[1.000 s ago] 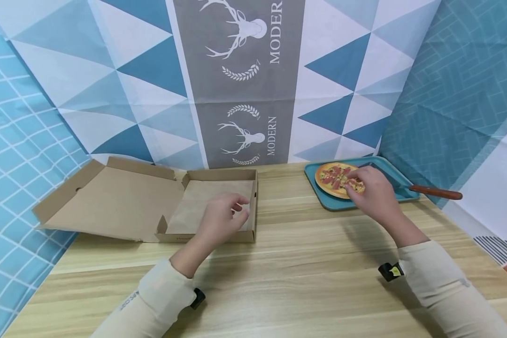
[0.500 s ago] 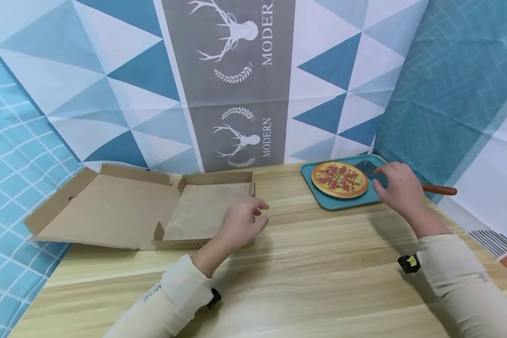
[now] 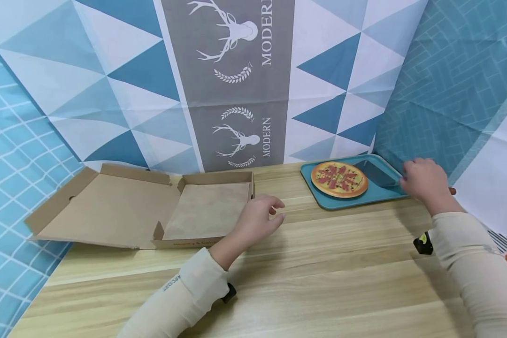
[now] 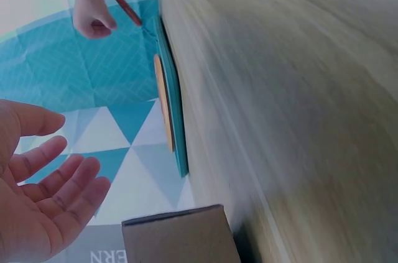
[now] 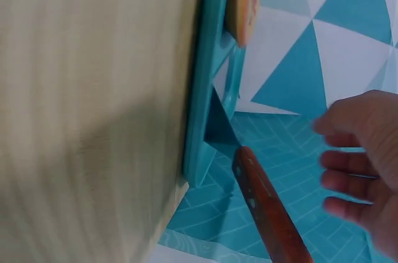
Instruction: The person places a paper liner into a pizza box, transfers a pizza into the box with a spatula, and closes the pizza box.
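Observation:
My right hand (image 3: 426, 183) hovers over the wooden handle (image 5: 267, 207) of a pizza server, fingers loosely bent and apart from it. The server's flat metal blade (image 3: 376, 172) lies on a teal tray (image 3: 334, 203). Left of the blade on that tray sits a round pizza (image 3: 340, 179) with red toppings. In the head view my hand hides most of the handle. My left hand (image 3: 262, 216) hangs near the right wall of an open cardboard pizza box (image 3: 110, 206). Its fingers are relaxed and hold nothing, as the left wrist view shows.
Brown paper (image 3: 211, 206) lines the box's base, and the lid lies folded back to the left. All of it stands on a wooden table (image 3: 321, 272). Patterned cloth walls (image 3: 236, 94) rise behind and at both sides.
My right hand has moved right, from over the pizza to over the server's handle. My left hand has drifted right, from over the box to beside its right wall. The view shifted slightly.

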The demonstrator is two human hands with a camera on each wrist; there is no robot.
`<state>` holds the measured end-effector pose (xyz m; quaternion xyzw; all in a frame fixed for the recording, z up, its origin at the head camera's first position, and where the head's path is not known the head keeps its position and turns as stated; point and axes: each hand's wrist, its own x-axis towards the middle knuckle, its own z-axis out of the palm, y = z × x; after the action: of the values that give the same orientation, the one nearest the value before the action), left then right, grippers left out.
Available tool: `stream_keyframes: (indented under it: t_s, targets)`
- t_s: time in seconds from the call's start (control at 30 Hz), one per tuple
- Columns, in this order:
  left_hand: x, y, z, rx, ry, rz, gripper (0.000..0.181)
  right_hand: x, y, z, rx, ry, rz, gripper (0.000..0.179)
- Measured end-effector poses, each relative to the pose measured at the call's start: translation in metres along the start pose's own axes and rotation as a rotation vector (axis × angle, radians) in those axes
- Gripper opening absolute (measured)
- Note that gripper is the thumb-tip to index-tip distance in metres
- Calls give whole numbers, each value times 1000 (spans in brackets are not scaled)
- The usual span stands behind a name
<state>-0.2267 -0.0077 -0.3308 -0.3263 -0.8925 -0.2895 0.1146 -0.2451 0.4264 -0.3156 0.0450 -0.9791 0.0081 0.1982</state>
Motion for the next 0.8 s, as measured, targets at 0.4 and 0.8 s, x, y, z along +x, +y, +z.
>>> stream_keyframes:
  t_s: [0.4, 0.8]
  targets:
    - [0, 4, 7, -2, -19, 11, 16, 12, 26, -7, 171, -431, 214, 40]
    - [-2, 4, 8, -17, -18, 7, 20, 7, 28, -5, 205, -435, 311, 43]
